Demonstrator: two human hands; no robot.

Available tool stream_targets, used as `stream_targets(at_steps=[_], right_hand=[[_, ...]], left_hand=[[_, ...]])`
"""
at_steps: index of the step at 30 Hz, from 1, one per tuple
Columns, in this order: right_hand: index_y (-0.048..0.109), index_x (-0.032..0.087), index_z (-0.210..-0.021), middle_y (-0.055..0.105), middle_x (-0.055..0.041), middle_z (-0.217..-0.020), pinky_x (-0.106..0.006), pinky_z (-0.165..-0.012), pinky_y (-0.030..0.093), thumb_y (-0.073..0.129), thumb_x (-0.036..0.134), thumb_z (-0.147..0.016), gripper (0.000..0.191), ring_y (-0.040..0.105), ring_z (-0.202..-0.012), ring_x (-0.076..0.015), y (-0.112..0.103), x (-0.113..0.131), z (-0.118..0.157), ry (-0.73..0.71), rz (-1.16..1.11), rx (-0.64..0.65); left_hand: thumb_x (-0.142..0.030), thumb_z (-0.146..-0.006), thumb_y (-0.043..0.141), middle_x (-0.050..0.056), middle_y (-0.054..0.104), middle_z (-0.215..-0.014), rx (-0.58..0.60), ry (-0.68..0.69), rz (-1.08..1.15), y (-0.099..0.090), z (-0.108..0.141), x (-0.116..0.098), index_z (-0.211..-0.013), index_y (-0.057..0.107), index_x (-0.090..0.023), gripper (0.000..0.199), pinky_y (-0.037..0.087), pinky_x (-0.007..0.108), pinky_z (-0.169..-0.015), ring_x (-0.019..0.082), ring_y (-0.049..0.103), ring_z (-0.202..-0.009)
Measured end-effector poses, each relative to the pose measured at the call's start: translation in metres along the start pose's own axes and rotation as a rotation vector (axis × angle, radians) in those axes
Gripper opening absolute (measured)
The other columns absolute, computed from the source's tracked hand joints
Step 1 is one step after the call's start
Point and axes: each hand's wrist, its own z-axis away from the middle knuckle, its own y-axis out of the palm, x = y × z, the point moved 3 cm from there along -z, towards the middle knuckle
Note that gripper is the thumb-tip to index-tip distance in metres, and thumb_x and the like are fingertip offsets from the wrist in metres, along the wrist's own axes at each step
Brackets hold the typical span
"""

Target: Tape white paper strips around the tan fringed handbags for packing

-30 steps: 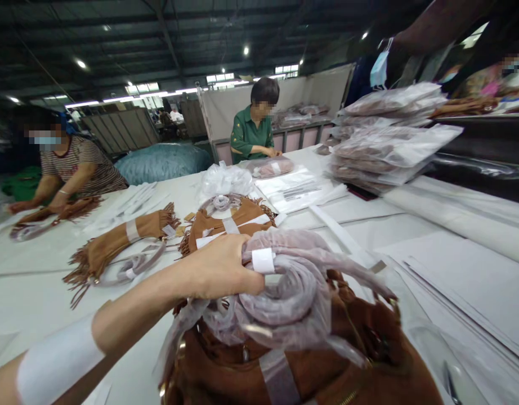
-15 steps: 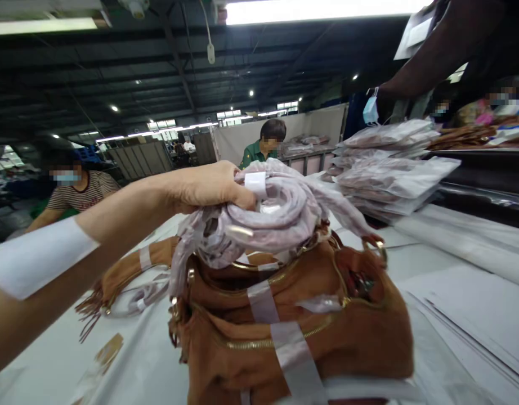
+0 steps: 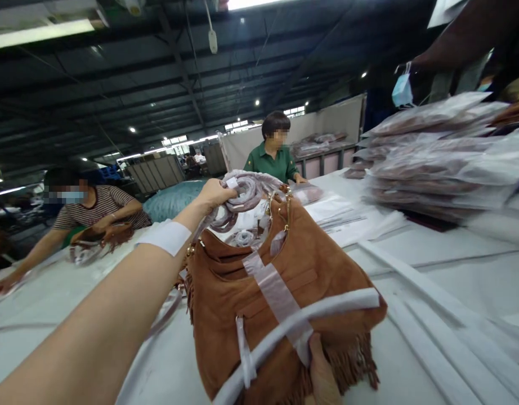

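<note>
A brown suede handbag (image 3: 331, 259) with fringe (image 3: 356, 360) tilts up in front of me over the white table. My left hand (image 3: 217, 194) is closed round its plastic-wrapped strap (image 3: 249, 188), coiled above the bag's opening. Low on the bag's front, the thumb of my right hand (image 3: 322, 371) presses beside the fringe; its other fingers are hidden. Clear tape (image 3: 278, 292) runs down the front, and a white wrapped strip (image 3: 327, 306) crosses it. Gold-coloured chain links (image 3: 288, 208) show at the bag's upper corner.
Flat plastic-bagged goods (image 3: 437, 169) stand in a tall pile at the right. White strips and sheets (image 3: 411, 281) lie on the table (image 3: 166, 371). One person in green (image 3: 270, 160) stands across it; another in stripes (image 3: 103, 205) works at the left beside another brown bag (image 3: 120, 230).
The bag has tipped so its front and fringe now show, rather than its zipped top. My right hand has come into view at its lower front. My left hand still grips the strap, now farther away.
</note>
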Motion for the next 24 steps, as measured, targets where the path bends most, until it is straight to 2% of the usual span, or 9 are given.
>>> stream_targets(at_steps=[5,7,10,12,14,17,19,21,24], right_hand=[[0.059,0.019,-0.12,0.07,-0.0051,-0.103,-0.039,-0.077,0.059,0.067,0.064,-0.072,0.066,0.067,-0.092,-0.0255,0.01,-0.036,-0.015,0.108,-0.132,-0.049],[0.056,0.021,-0.125,0.07,-0.0039,-0.108,-0.038,-0.078,0.06,0.077,0.061,-0.061,0.078,0.067,-0.094,-0.0258,0.02,-0.036,-0.016,0.159,-0.233,-0.098],[0.056,0.019,-0.126,0.065,-0.0061,-0.119,-0.036,-0.08,0.06,0.084,0.055,-0.053,0.086,0.065,-0.101,-0.0259,0.051,-0.017,-0.021,0.173,-0.334,-0.179],[0.057,0.015,-0.124,0.062,-0.0093,-0.124,-0.035,-0.079,0.061,0.085,0.053,-0.054,0.084,0.063,-0.105,-0.0263,0.075,0.0,-0.029,0.135,-0.299,-0.204],[0.056,0.014,-0.125,0.059,-0.0107,-0.128,-0.034,-0.081,0.06,0.084,0.052,-0.057,0.082,0.061,-0.108,-0.026,0.094,0.012,-0.039,0.062,-0.255,-0.188],[0.052,0.014,-0.129,0.056,-0.011,-0.131,-0.035,-0.086,0.058,0.081,0.053,-0.062,0.082,0.059,-0.112,-0.0255,0.103,0.018,-0.052,-0.063,-0.171,-0.16],[0.054,0.013,-0.127,0.057,-0.0127,-0.13,-0.035,-0.085,0.059,0.08,0.055,-0.06,0.082,0.059,-0.112,-0.0271,0.097,0.012,-0.057,-0.06,-0.1,-0.196],[0.057,0.012,-0.123,0.057,-0.0141,-0.13,-0.036,-0.082,0.06,0.082,0.056,-0.057,0.083,0.06,-0.111,-0.0288,0.089,0.006,-0.06,-0.029,-0.058,-0.221],[0.057,0.013,-0.123,0.054,-0.0139,-0.133,-0.034,-0.081,0.06,0.082,0.058,-0.056,0.084,0.059,-0.112,-0.0287,0.087,0.003,-0.069,-0.074,-0.033,-0.187]], left_hand=[[-0.035,-0.069,0.064,0.012,0.069,-0.096,-0.054,0.029,-0.271,0.046,-0.01,0.041,-0.096,0.066,-0.013,0.035,0.049,0.033,-0.08,0.027,0.064,-0.093],[-0.037,-0.071,0.062,0.016,0.065,-0.112,-0.051,0.021,-0.375,0.06,-0.012,0.051,-0.114,0.059,-0.012,0.05,0.044,0.041,-0.093,0.032,0.059,-0.108],[-0.041,-0.072,0.064,0.02,0.044,-0.141,-0.048,0.029,-0.475,0.068,0.001,0.061,-0.143,0.03,-0.013,0.084,0.025,0.056,-0.109,0.037,0.035,-0.134],[-0.046,-0.078,0.058,0.018,0.03,-0.151,-0.071,0.02,-0.46,0.067,0.03,0.067,-0.149,0.016,-0.017,0.087,0.018,0.061,-0.11,0.038,0.02,-0.141],[-0.052,-0.086,0.045,0.014,0.027,-0.153,-0.068,-0.004,-0.407,0.066,0.077,0.074,-0.149,0.018,-0.023,0.074,0.019,0.064,-0.109,0.039,0.017,-0.141],[-0.062,-0.086,0.043,0.007,0.025,-0.155,0.109,0.057,-0.395,0.078,0.158,0.085,-0.146,0.027,-0.035,0.067,0.016,0.067,-0.108,0.041,0.015,-0.141],[-0.061,-0.087,0.042,0.009,0.033,-0.151,0.207,0.075,-0.424,0.091,0.197,0.092,-0.141,0.039,-0.033,0.06,0.014,0.069,-0.107,0.041,0.02,-0.139],[-0.056,-0.09,0.04,0.01,0.037,-0.148,0.262,0.091,-0.448,0.101,0.211,0.096,-0.134,0.048,-0.031,0.051,0.015,0.07,-0.106,0.038,0.026,-0.138],[-0.054,-0.091,0.04,0.014,0.047,-0.139,0.341,0.116,-0.442,0.104,0.194,0.098,-0.126,0.055,-0.028,0.046,0.019,0.071,-0.103,0.035,0.037,-0.131]])
